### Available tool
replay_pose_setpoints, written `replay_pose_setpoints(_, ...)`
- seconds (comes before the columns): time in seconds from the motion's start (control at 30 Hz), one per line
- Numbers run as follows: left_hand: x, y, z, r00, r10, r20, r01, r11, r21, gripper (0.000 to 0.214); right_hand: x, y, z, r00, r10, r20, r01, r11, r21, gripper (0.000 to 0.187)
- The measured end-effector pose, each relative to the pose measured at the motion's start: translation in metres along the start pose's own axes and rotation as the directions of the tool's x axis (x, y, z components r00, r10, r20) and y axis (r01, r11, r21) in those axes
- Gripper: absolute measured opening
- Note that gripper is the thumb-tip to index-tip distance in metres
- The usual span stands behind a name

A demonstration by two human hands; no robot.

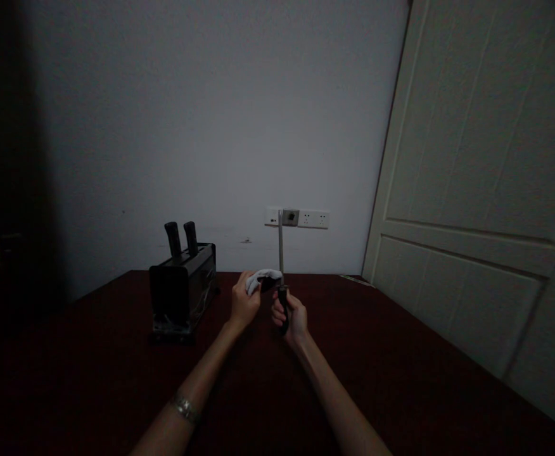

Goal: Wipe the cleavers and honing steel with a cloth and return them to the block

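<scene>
My right hand (297, 316) is closed round the black handle of a knife or sharpening steel (280, 247). Its long, narrow metal part points straight up; I cannot tell whether it is a blade seen edge-on or a rod. My left hand (245, 303) grips a bunched white cloth (263, 275) that has a dark patch on its underside. The cloth's right end reaches the base of the metal part, just above the handle. Both hands are raised above the table, close together.
A dark knife block (182, 285) with two black handles sticking up stands left of my hands on the dark red-brown table (353, 380). Behind is a pale wall with a row of sockets (306, 218). A white panelled door (467, 253) is at the right.
</scene>
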State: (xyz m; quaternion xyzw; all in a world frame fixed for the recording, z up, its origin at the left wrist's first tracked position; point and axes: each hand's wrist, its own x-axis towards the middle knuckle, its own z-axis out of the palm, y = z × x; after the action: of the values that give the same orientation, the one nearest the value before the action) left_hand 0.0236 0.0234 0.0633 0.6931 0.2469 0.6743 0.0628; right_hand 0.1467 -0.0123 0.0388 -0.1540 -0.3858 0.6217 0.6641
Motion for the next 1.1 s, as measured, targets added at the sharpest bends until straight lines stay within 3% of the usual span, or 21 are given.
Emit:
replay_pose_setpoints(0.13, 0.000, 0.004, 0.001, 0.995, 0.067, -0.078, -0.066, 0.998, 0.011, 0.014, 0.001, 0.000, -0.002, 1.000, -0.004, -0.027, 0.004, 1.000, 0.019, 0.025)
replay_pose_setpoints(0.27, -0.004, 0.009, 0.005, 0.956, 0.279, 0.092, -0.282, 0.959, 0.027, 0.029, 0.003, 0.003, -0.004, 0.998, 0.014, -0.059, -0.015, 1.000, -0.008, 0.027)
replay_pose_setpoints(0.37, -0.006, 0.009, 0.007, 0.927, 0.336, 0.166, -0.346, 0.937, 0.036, 0.031, 0.004, 0.006, -0.005, 0.998, 0.020, -0.061, -0.021, 1.000, -0.020, 0.030)
replay_pose_setpoints(0.57, -0.006, 0.007, 0.007, 0.963, 0.223, 0.150, -0.228, 0.974, 0.013, 0.031, 0.003, 0.008, -0.006, 0.999, 0.035, -0.033, -0.035, 0.999, -0.012, 0.029)
replay_pose_setpoints(0.9, 0.001, 0.011, 0.000, 0.969, 0.148, 0.200, -0.148, 0.989, -0.019, 0.035, 0.001, 0.009, -0.006, 0.994, 0.105, 0.015, -0.106, 0.993, 0.055, 0.025)
replay_pose_setpoints(1.1, 0.003, 0.000, -0.003, 0.996, 0.082, 0.022, -0.083, 0.993, 0.080, 0.034, 0.000, 0.003, -0.004, 0.997, 0.079, 0.023, -0.081, 0.994, 0.075, 0.021)
